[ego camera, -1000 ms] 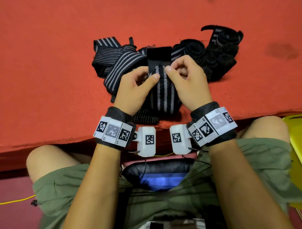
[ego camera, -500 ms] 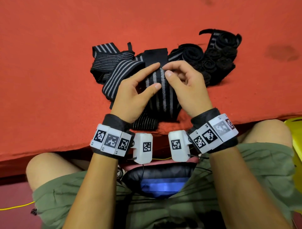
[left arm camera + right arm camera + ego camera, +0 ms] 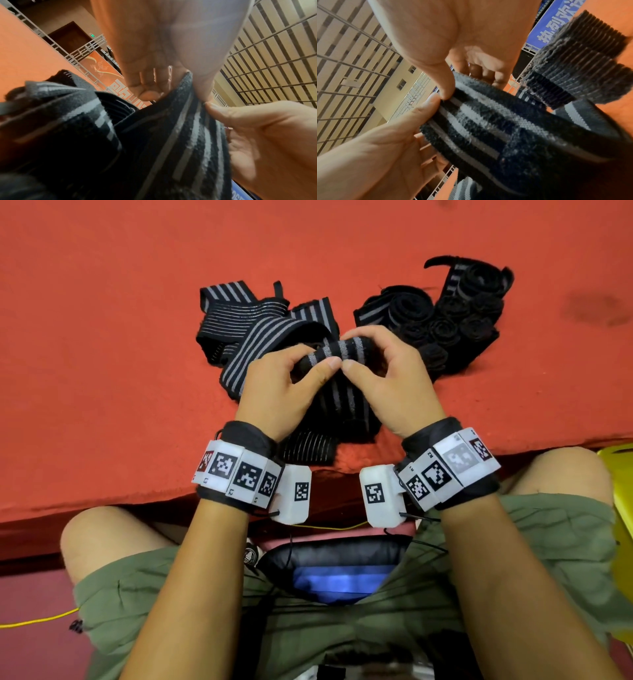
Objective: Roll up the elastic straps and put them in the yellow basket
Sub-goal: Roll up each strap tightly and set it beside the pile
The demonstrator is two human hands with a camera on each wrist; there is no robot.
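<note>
A black strap with grey stripes [image 3: 337, 350] lies on the red table [image 3: 102, 354], its far end curled into a small roll. My left hand [image 3: 291, 381] and right hand [image 3: 383, 371] both pinch that roll, thumbs meeting at its near side. The unrolled length [image 3: 342, 402] runs toward me between my wrists. Up close, the left wrist view shows the striped strap [image 3: 188, 128] under my thumb. In the right wrist view the strap [image 3: 479, 119] bends over between both thumbs. Only an edge of the yellow basket [image 3: 620, 508] shows at the right.
Loose striped straps [image 3: 246, 320] are heaped behind my left hand. A cluster of rolled black straps [image 3: 455, 320] sits behind my right hand. The table's front edge [image 3: 137, 505] runs just above my knees. A yellow cable [image 3: 34, 621] lies at lower left.
The strap's far end was flat a second ago. Both hands have folded it over and rolled it toward me into a small roll, moving slightly nearer.
</note>
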